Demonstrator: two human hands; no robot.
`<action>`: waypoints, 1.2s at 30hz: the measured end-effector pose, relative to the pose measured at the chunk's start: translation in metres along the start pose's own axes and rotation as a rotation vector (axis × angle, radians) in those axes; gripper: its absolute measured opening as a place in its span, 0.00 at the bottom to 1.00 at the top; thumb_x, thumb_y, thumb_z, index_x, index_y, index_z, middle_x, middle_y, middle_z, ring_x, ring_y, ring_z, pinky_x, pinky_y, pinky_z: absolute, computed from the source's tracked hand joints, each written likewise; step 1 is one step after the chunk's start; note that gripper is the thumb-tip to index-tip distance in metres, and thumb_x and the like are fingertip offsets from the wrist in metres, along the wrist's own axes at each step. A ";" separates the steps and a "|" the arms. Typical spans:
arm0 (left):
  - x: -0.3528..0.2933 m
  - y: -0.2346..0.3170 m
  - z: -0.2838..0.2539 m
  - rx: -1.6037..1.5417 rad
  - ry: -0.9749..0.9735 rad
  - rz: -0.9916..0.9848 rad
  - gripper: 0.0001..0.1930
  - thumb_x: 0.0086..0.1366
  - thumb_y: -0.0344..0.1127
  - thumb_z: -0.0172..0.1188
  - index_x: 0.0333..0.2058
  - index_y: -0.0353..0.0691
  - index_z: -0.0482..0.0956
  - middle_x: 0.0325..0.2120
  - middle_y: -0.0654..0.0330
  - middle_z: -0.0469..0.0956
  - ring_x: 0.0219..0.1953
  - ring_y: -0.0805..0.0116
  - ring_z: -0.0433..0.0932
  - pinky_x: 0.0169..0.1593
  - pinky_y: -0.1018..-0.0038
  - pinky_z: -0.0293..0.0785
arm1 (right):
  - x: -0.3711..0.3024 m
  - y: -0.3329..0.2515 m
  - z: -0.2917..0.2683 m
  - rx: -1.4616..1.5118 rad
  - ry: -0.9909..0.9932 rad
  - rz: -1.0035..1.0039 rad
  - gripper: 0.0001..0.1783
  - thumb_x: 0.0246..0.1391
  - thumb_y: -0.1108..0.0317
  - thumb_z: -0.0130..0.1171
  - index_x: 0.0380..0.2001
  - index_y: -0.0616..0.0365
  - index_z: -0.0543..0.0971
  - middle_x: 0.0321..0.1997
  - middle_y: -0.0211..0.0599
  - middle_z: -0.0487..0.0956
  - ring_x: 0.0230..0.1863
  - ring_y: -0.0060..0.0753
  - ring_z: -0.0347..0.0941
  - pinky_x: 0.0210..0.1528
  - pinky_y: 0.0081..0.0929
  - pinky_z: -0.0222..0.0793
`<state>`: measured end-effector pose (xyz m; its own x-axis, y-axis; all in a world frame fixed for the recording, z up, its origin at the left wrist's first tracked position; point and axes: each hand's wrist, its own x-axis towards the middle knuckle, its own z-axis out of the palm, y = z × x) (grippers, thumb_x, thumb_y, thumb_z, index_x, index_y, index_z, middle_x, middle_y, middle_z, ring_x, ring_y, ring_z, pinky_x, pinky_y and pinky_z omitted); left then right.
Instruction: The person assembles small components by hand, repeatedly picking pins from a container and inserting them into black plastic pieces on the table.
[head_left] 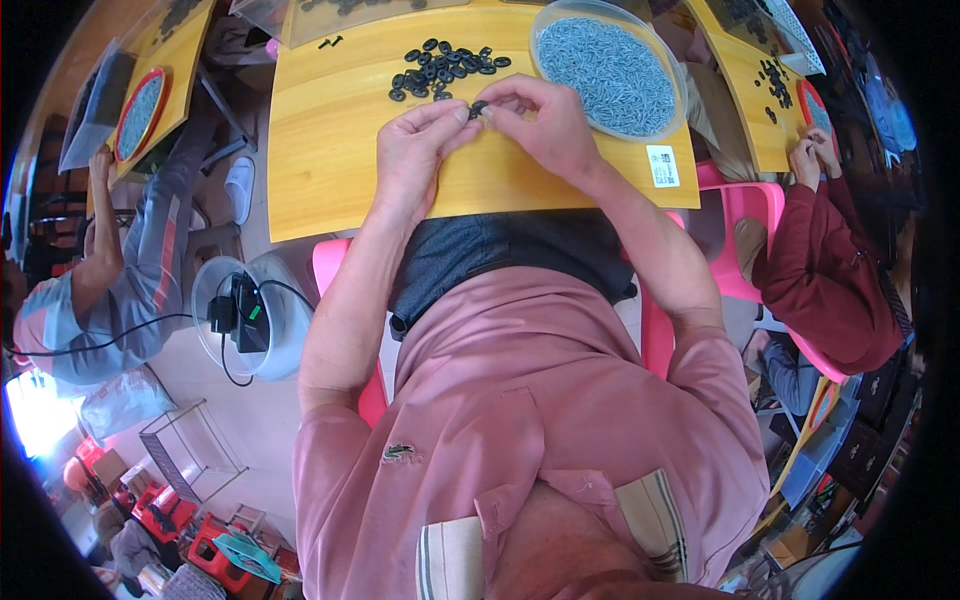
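A small black oval part is pinched between the fingertips of both hands, just above the yellow tabletop. My left hand grips it from the left with thumb and fingers pressed together. From the right, my right hand closes thumb and forefinger on it; whether a screw is in these fingers too is hard to make out. Just beyond my hands lies a loose pile of similar black oval parts with holes in them. A round clear tub full of small silvery screws stands beside my right hand.
Two small dark screws lie at the far left. A white label sits at the table's right corner. Co-workers sit at tables on both sides. A white bucket with a black power adapter stands on the floor at left.
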<state>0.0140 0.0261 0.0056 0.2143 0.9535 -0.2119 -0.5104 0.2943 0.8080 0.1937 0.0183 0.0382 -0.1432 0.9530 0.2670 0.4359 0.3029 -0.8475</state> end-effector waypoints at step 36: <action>0.001 -0.004 -0.006 -0.122 -0.118 -0.039 0.10 0.60 0.19 0.62 0.41 0.27 0.77 0.39 0.45 0.81 0.44 0.61 0.82 0.51 0.71 0.79 | -0.004 -0.006 0.002 -0.020 0.049 -0.110 0.07 0.50 0.76 0.63 0.35 0.64 0.83 0.32 0.34 0.84 0.31 0.20 0.78 0.36 0.19 0.73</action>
<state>0.0114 0.0260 -0.0007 0.3284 0.9291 -0.1702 -0.5956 0.3435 0.7261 0.1898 0.0129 0.0415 -0.1479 0.9129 0.3804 0.4379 0.4053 -0.8025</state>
